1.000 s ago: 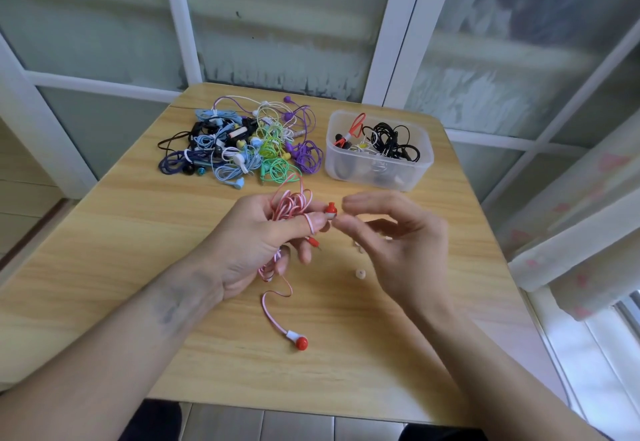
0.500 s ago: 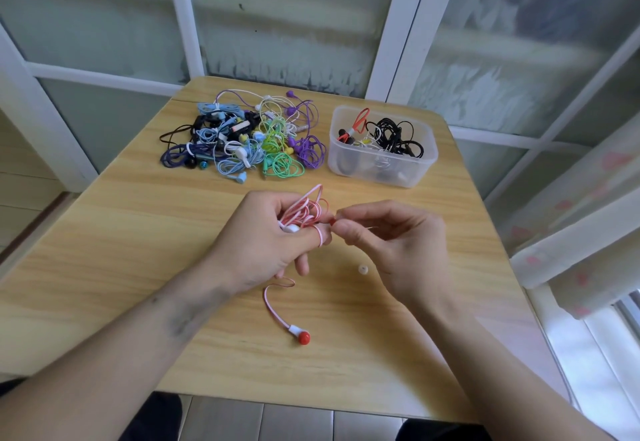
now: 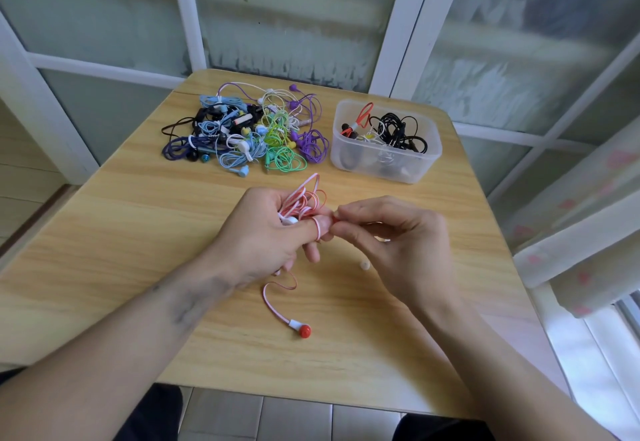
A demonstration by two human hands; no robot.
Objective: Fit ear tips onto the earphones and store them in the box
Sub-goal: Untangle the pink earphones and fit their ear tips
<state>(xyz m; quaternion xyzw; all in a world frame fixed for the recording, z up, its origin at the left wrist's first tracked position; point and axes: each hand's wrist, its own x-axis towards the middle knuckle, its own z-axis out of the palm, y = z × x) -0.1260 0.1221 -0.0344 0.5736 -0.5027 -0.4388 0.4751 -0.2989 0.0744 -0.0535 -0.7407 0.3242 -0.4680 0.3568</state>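
Frosted window panes back the wooden desk (image 3: 138, 232). At centre, left hand (image 3: 263, 236) grips the coiled pink earphones (image 3: 301, 203); right hand (image 3: 391, 236) pinches one earbud. Box (image 3: 384, 163) at one o'clock holds few sets; the pile (image 3: 242, 132) at eleven remains.

There is only one view, taken from the person's head, looking forward and steeply down over both forearms onto the wooden surface (image 3: 104, 232). It sits close: the arms fill the lower frame from the bottom corners and the left hand (image 3: 266, 232) and right hand (image 3: 394, 232) meet near the middle. The wide lens bends the window frames (image 3: 187, 14) beyond the fingers (image 3: 320, 224) and takes in the surface's far edge, floor tiles (image 3: 294, 420) below its near edge, and a curtain (image 3: 588, 225) off to the right of the fingers.
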